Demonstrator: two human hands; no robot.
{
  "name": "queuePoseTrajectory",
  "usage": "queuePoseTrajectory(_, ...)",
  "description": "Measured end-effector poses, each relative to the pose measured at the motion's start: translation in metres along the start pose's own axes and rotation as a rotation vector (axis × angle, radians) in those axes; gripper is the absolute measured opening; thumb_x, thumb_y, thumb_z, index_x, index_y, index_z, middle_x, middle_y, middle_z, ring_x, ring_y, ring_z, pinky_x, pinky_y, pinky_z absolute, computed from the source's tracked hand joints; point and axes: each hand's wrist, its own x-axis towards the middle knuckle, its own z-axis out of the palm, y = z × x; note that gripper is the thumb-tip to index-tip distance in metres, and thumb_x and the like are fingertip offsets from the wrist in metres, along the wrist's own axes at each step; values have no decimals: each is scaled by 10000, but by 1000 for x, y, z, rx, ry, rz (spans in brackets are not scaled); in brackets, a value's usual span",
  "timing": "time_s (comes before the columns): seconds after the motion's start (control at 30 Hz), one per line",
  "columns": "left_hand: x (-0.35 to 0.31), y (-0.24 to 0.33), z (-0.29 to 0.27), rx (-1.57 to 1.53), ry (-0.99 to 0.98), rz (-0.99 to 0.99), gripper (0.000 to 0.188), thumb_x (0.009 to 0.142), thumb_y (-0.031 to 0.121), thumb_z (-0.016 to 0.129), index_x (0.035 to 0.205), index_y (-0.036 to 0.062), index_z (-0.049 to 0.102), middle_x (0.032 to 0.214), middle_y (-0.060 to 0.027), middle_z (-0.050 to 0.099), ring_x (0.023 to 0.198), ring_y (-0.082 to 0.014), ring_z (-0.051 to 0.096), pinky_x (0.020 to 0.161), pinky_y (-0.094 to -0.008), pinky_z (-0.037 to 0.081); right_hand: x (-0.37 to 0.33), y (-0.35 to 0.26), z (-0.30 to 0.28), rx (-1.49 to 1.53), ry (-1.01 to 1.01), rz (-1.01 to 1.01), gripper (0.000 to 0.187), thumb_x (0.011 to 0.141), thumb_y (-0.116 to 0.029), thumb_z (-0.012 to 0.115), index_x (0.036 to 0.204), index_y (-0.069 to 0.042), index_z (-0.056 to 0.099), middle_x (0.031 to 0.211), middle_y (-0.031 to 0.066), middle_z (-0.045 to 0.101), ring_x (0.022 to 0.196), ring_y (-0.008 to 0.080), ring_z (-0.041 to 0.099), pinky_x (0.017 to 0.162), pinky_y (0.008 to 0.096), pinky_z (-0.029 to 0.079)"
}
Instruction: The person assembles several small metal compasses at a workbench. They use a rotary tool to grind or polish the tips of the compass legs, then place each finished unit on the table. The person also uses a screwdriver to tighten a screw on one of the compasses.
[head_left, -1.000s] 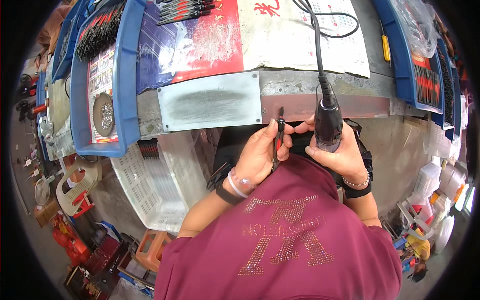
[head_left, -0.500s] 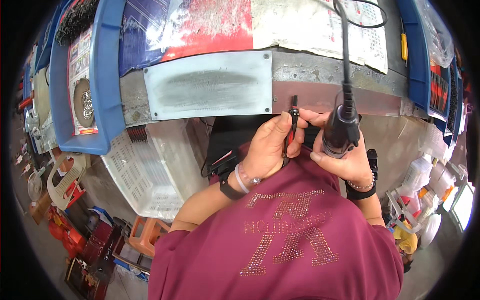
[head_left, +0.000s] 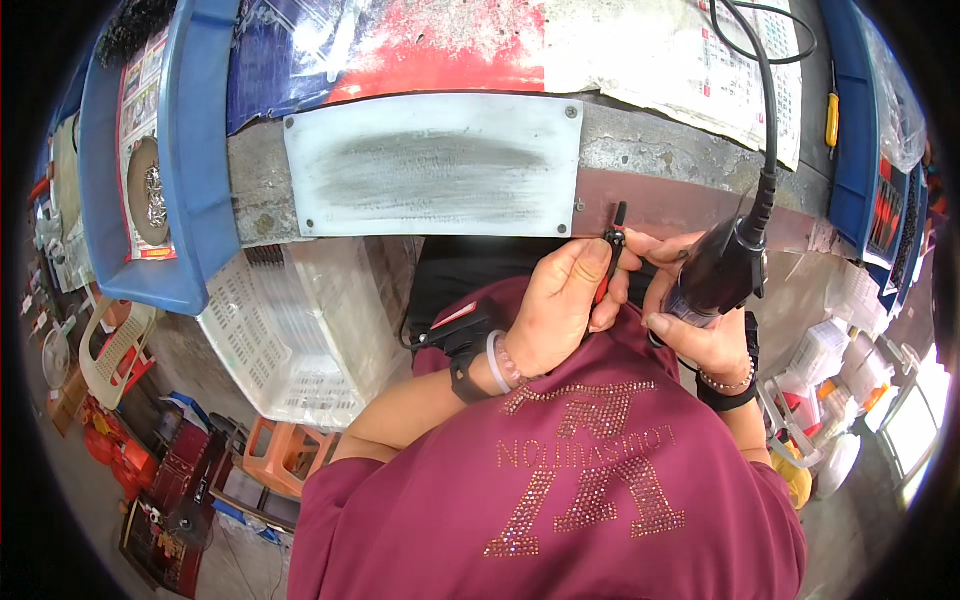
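My left hand [head_left: 560, 305] is closed round a small black-and-red hand tool [head_left: 615, 238] that looks like pliers, its narrow black tip pointing away from me. Thumb and fingers pinch it just below a round joint; the lower part is hidden in the palm. In my right hand [head_left: 705, 345] is a black corded electric screwdriver [head_left: 722, 262], tilted with its cable end up and to the right. The right fingertips reach to the side of the small tool near its joint. I cannot see the screwdriver's working end.
A pale, smudged plate [head_left: 430, 165] is screwed to the bench edge. Blue bins stand at left [head_left: 190, 150] and right [head_left: 860, 130], the left one holding a dish of small metal parts [head_left: 152, 195]. A white perforated crate [head_left: 290, 340] stands below the bench; the cable [head_left: 770, 110] runs overhead.
The electric screwdriver has tipped, its cable end swinging to the right. Both hands appear slightly further right as the view shifts. The small tool stays in my left hand.
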Motion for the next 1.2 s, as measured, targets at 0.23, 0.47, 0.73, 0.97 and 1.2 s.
queuePoseTrajectory(0.23, 1, -1, -3, -84, -26, -34, 379, 1040, 376, 436, 1069, 26, 580, 733, -20, 543, 535, -68, 423, 481, -209, 326, -1, -7, 1, -63, -97, -24, 593, 730, 29, 701, 1298, 26, 527, 1249, 119, 614, 756, 64, 560, 679, 237, 472)
queuePoseTrajectory(0.47, 1, -4, 7, 173, 27, 141, 372, 1057, 325, 393, 1107, 8, 581, 674, 15, 501, 517, -47, 400, 465, -195, 310, -9, -1, 0, -20, -13, -41, 565, 736, 46, 711, 1263, 14, 509, 1199, 112, 627, 764, 83, 576, 680, 243, 481)
queuePoseTrajectory(0.73, -4, 2, 5, 34, 3, 28, 287, 1045, 218, 436, 1166, -12, 558, 771, 3, 513, 577, -53, 415, 494, -208, 352, -15, -63, 0, 25, -291, -1045, 567, 791, -122, 801, 1235, -108, 449, 853, 56, 645, 685, 191, 661, 630, 315, 553)
queuePoseTrajectory(0.97, -4, 8, 0, 83, -54, -13, 248, 1025, 111, 429, 1203, -22, 540, 779, -9, 505, 576, -49, 412, 500, -199, 357, -20, -58, 38, 39, 62, -1412, 511, 738, -223, 855, 1151, -111, 576, 767, -49, 627, 604, 52, 617, 605, 187, 494)
queuePoseTrajectory(1.2, -3, 12, 0, 5, -55, -83, 239, 1028, 146, 449, 1167, -19, 552, 742, 4, 502, 568, -34, 419, 497, -187, 360, 0, -59, 56, -104, -110, -1397, 535, 747, -229, 851, 1174, -114, 551, 779, -43, 634, 602, 67, 626, 587, 192, 513)
